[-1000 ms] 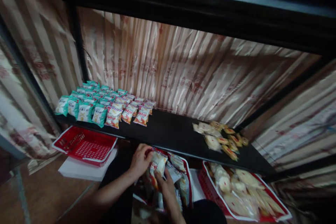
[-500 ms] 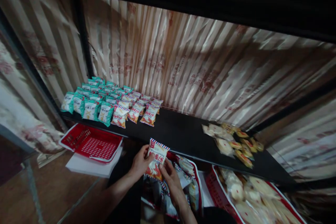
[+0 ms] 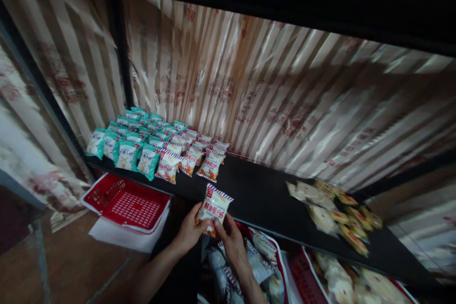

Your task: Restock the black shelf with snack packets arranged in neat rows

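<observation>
Both hands grip one snack bag (image 3: 216,202), which has a striped top edge and red lettering. My left hand (image 3: 192,228) closes on its left side, thumb across the front. On the lower right side, my right hand (image 3: 231,240) pinches it the same way. The bag is upright, just in front of the shelf's front edge. Behind it on the black shelf (image 3: 249,185) stand matching striped bags (image 3: 210,165) in rows. To their left are rows of teal snack bags (image 3: 128,155). Below my right hand, a basket holds more striped bags (image 3: 258,263).
A red basket (image 3: 137,205) with nothing in it sits at lower left on a white surface. Flat pale packets (image 3: 322,218) and yellow packets (image 3: 352,240) lie on the shelf's right part. Another red basket (image 3: 308,278) at lower right holds pale packets. A dark post (image 3: 121,47) rises at the left.
The view has shifted slightly, so the shelf and its goods appear farther right and lower. Both hands keep hold of the bag, now a little nearer the standing striped bags in the picture.
</observation>
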### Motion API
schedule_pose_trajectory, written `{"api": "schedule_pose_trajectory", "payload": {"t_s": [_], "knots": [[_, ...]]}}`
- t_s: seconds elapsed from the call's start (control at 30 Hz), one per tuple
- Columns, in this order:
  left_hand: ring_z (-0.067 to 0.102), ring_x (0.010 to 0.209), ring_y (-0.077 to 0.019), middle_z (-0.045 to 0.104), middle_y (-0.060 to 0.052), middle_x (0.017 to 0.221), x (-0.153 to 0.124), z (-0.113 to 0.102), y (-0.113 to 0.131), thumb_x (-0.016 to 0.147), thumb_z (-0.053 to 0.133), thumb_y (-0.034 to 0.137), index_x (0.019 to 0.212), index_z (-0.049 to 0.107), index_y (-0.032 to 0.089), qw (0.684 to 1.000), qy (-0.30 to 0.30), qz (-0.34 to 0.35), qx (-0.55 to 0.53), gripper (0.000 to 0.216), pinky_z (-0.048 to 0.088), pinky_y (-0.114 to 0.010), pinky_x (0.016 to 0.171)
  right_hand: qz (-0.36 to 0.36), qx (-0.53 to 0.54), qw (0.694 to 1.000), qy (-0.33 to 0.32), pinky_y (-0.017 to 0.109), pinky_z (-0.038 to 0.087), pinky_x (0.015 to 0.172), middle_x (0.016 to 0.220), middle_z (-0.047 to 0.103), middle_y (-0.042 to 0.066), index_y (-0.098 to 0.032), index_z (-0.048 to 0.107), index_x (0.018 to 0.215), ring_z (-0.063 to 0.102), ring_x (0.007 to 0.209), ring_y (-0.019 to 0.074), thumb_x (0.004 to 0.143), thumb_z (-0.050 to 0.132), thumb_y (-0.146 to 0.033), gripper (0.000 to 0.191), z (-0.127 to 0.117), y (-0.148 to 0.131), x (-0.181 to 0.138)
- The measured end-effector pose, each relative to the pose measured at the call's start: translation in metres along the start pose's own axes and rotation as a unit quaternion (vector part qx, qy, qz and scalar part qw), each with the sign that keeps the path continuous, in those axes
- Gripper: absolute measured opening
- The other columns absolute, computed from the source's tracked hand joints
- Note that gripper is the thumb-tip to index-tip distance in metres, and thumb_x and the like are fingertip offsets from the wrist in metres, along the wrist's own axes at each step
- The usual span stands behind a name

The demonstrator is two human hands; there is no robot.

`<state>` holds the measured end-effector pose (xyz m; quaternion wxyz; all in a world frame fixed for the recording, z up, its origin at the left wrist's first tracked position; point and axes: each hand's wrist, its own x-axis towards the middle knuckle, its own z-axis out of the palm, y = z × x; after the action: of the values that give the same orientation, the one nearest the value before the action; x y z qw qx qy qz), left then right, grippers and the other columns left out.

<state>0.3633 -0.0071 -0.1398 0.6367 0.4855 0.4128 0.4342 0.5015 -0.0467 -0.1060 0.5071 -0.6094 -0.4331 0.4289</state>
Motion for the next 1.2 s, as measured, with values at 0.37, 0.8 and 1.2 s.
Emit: {"api": "schedule_pose_trajectory", "payload": {"t_s": [0.37,0.8,1.2], "knots": [[0.056,0.113,-0.0234,0.059,-0.012,0.124,0.055,-0.012,0.017,0.076,0.057,0.028,0.125,0.048,0.014,0.96,0.113,0.076,0.244,0.052,0.044,-0.038,0.098,-0.077,-0.047,0.994,0.059,0.036,0.05,0.083,0.103,0.071,0.009,-0.016,0.06,0.115,0.066,0.092,0.025,0.072,0.062,-0.045,0.052,0.023,0.004,0.071],[0.028,0.136,-0.0243,0.032,-0.011,0.147,0.075,-0.014,0.0,0.078,0.044,0.011,0.139,0.035,0.019,0.879,0.107,0.191,0.424,0.062,0.031,-0.045,0.11,-0.095,-0.17,0.971,0.137,0.038,0.047,0.085,0.11,0.066,0.014,-0.014,0.056,0.122,0.063,0.097,0.0269,0.077,0.049,-0.049,0.057,0.042,0.026,0.131],[0.032,0.134,-0.0278,0.032,-0.016,0.145,0.081,-0.017,-0.017,0.078,0.044,0.011,0.141,0.032,0.015,0.853,0.094,0.233,0.457,0.064,0.036,-0.047,0.107,-0.134,-0.189,0.963,0.137,0.041,0.044,0.092,0.121,0.059,0.016,-0.014,0.052,0.125,0.056,0.108,0.0285,0.077,0.049,-0.054,0.062,0.047,0.03,0.14]]}}
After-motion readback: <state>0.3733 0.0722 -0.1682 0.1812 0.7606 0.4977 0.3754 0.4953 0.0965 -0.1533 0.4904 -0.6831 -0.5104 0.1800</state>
